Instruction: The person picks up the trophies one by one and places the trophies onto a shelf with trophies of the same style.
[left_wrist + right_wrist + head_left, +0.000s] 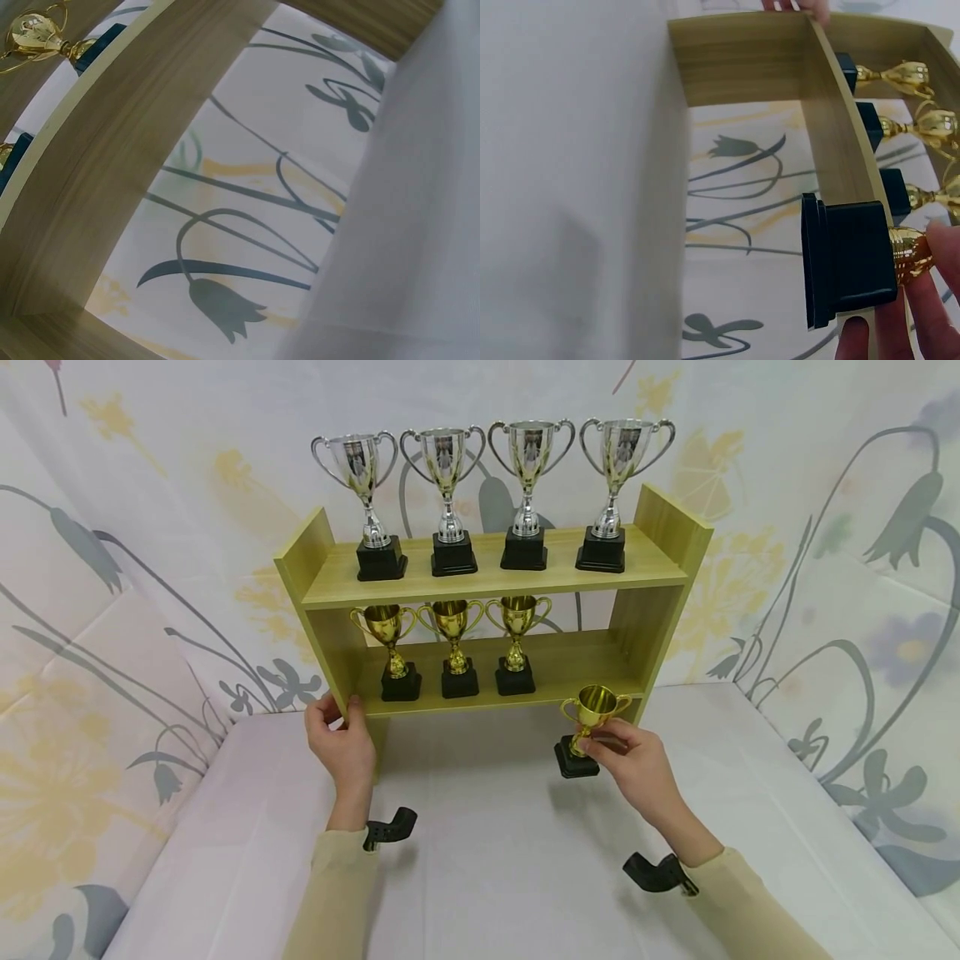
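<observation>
My right hand (637, 768) pinches a small gold trophy cup (596, 708) by its stem, in front of the lower shelf's right end. Its black base (855, 259) fills the middle of the right wrist view, tilted on its side there. At the left side panel of a wooden two-tier shelf (480, 593), my left hand (341, 747) holds on, thumb at the front edge and fingers around the outer face. Three gold trophies (455, 631) stand in a row on the lower tier, left of the held one. The left hand is hidden in its own wrist view.
Several larger silver trophies (528, 460) line the top tier, their handles reaching above the side panels. The shelf stands on a white-covered table (480, 860). Behind and beside it hangs flower-patterned cloth (150, 635). A black bracket (392, 827) juts from each wrist.
</observation>
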`<control>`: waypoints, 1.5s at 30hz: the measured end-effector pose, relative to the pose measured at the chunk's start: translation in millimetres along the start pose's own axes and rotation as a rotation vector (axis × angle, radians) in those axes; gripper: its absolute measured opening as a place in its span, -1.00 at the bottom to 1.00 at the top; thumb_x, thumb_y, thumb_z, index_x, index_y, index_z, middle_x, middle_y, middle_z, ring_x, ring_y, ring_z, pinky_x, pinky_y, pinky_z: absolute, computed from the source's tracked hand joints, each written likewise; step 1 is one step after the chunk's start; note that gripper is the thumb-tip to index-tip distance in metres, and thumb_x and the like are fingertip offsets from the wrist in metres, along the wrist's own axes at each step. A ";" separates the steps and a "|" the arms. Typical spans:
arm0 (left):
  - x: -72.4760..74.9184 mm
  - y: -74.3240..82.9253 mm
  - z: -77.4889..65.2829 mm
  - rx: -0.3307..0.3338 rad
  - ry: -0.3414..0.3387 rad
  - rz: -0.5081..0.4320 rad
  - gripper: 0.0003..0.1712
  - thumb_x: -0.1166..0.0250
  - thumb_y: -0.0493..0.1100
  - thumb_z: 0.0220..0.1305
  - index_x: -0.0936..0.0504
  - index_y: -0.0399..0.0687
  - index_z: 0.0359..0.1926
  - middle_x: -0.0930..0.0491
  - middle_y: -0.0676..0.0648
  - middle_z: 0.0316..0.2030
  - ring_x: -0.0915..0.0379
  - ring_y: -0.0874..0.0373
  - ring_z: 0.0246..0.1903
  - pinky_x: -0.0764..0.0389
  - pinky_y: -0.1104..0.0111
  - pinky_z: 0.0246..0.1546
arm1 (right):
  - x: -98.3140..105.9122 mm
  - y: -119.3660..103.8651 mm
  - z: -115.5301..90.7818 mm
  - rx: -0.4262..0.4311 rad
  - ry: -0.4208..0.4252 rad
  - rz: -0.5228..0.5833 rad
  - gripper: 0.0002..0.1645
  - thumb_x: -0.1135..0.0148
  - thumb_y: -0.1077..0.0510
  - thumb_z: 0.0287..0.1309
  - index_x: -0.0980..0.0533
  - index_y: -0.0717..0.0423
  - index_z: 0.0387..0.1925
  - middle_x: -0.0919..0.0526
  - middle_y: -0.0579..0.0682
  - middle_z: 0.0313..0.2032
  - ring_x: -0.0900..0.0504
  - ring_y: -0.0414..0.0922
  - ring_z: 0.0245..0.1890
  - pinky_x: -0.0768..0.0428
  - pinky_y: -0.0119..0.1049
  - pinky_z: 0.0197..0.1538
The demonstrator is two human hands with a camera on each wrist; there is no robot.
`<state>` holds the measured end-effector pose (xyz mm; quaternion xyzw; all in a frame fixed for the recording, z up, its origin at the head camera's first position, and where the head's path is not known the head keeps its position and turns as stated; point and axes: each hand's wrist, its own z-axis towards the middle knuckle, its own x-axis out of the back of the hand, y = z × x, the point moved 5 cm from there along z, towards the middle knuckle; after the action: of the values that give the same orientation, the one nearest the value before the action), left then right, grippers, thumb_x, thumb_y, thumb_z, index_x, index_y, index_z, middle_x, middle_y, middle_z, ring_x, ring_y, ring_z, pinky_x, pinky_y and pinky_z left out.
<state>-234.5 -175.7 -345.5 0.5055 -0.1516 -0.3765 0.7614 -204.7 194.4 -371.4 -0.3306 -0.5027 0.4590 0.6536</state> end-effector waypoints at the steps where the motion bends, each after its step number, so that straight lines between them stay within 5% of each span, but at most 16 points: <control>1: 0.0 0.0 0.0 -0.001 0.000 0.000 -0.75 -0.23 -0.40 0.30 -0.49 -0.53 -0.06 -0.38 0.08 -0.29 -0.34 0.24 -0.27 -0.45 0.48 -0.29 | 0.0 -0.2 0.0 0.002 0.000 0.002 -0.69 -0.32 0.20 0.27 -0.63 0.30 -0.02 -0.71 0.16 -0.09 -0.67 -0.21 -0.11 -0.59 -0.47 -0.07; 45: -0.4 -2.2 0.4 0.015 -0.003 0.023 -0.75 -0.23 -0.39 0.32 -0.48 -0.49 -0.05 -0.42 0.00 -0.26 -0.33 0.25 -0.25 -0.46 0.46 -0.26 | 8.7 -21.9 8.9 0.084 0.090 0.062 -0.74 -0.28 0.25 0.29 -0.61 0.38 -0.08 -0.68 0.27 -0.10 -0.67 -0.32 -0.17 -0.60 -0.49 -0.10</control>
<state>-235.9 -176.2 -347.2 0.5088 -0.1612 -0.3675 0.7616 -206.7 194.4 -346.2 -0.3386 -0.4429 0.4843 0.6743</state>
